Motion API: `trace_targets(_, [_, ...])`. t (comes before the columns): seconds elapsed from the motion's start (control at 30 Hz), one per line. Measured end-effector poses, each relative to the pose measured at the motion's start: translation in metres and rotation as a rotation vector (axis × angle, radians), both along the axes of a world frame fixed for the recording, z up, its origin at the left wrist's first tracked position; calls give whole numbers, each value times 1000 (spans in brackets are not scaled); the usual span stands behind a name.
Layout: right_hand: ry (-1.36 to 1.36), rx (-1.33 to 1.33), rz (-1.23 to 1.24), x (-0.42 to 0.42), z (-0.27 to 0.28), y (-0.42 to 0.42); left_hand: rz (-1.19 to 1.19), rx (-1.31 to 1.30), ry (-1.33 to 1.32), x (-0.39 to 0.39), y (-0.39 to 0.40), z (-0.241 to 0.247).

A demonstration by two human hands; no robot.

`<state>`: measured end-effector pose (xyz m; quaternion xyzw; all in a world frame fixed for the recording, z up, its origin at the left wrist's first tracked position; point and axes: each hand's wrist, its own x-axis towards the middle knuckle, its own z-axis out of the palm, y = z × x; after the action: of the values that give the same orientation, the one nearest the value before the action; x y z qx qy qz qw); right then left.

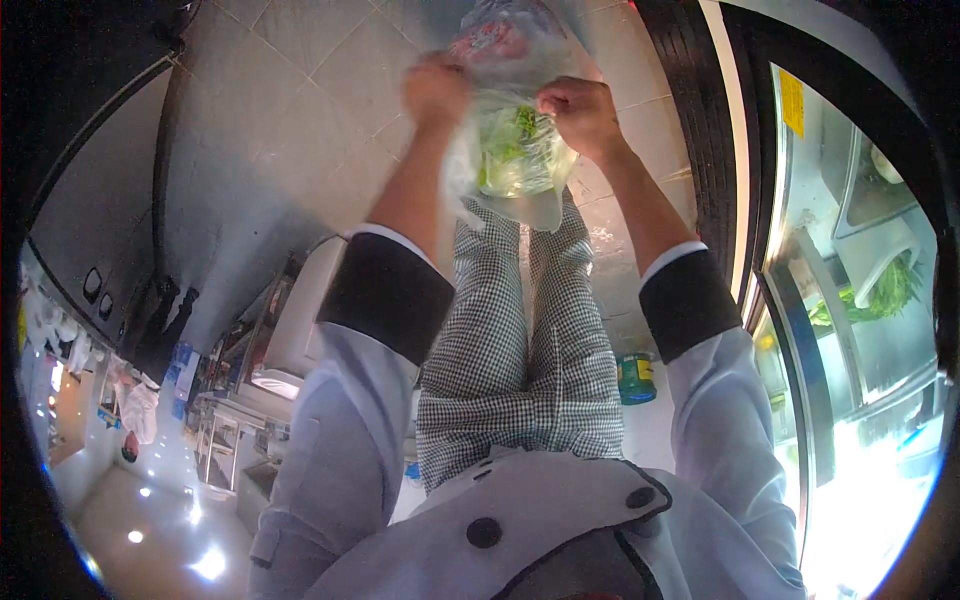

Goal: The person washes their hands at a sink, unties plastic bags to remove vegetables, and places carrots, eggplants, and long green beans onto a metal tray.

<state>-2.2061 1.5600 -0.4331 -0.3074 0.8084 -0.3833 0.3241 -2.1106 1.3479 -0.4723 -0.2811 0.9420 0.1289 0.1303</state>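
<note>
A clear plastic bag [517, 161] with green leafy vegetables [525, 127] inside hangs in front of my checked trousers. My left hand [436, 86], blurred by motion, is closed at the bag's left edge. Fingers curled, my right hand [581, 112] grips the plastic on the opposite side. Red print or something red [491, 41] shows through the far part of the bag; I cannot tell which.
A lit refrigerator [847, 247] stands on my right, with leafy greens [892, 289] and white containers inside. A green jar [636, 379] is near my right leg. Beneath me lies a tiled floor [300, 112]. Another person [139, 409] is far behind on the left.
</note>
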Motion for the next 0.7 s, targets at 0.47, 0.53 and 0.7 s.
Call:
trace_targets(0.47, [-788,-117,-867,1,-38,31,797,-67,-299,399,-324,91])
trace_targets(0.53, [-620,-47,-876,-25,-44,53,1413,273,-159,400,-230,49])
trace_targets(0.7, [-687,-73,-977,-46,-79,60,1326,252,-508,544,-133,92])
